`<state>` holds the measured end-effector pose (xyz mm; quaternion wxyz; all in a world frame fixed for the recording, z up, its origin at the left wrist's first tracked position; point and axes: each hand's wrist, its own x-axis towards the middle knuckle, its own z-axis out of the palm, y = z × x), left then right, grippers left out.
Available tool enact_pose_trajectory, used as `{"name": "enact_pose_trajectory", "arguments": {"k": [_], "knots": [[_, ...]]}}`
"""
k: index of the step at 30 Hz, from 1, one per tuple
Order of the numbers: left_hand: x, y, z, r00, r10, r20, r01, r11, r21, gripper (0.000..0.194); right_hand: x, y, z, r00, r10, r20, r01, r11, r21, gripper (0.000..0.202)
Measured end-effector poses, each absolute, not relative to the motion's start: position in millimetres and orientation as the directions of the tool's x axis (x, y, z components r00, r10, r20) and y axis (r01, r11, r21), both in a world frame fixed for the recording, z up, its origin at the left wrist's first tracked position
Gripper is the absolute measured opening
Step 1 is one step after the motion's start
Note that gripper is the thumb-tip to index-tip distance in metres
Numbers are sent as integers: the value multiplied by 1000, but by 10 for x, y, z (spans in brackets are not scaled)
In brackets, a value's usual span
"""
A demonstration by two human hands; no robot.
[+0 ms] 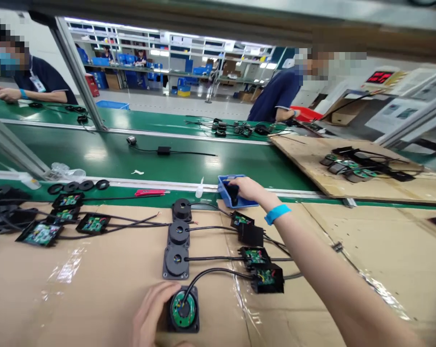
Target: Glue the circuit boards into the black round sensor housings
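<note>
My left hand (151,313) is curled round the left side of a black square housing, with fingers and thumb against it. Inside the housing lies a round green circuit board (183,308), from which a black cable arches to an open black box with a circuit board (269,278). My right hand (244,187), with a blue band at the wrist, reaches into a small blue bin (244,204). Dark pieces lie in the bin; the fingertips are hidden there. Behind my left hand, three similar housings (177,260) stand in a column, cabled to black boxes (251,234).
Cardboard (105,289) covers the bench. More open boxes with boards (42,233), black rings (86,185) and a red cutter (151,193) lie left. A small bottle (199,189) stands near the bin. Beyond runs a green conveyor (138,166). Two co-workers (281,94) are across it.
</note>
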<state>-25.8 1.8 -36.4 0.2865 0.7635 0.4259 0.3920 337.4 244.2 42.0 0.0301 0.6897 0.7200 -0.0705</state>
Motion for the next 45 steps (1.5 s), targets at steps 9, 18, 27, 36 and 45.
{"name": "enact_pose_trajectory", "arguments": {"k": [9,18,27,36,45], "knots": [[-244,-106,-111,265,943,200,386,-294,875,66,3343,2077,573,-100,992,81,994,102,-28,33],[-302,68,509,581,798,-158,-120,276,954,58,2105,305,793,-645,712,277,310,575,-757,50],[-360,87,317,373,918,-136,-340,271,901,44,1966,181,320,-419,831,367,746,545,-382,20],[-333,40,9,486,865,125,175,-237,956,54,2088,-113,202,-322,841,435,790,492,-365,12],[-306,-186,-45,327,937,124,269,-218,938,59,2090,-367,192,-309,852,423,786,479,-392,16]]}}
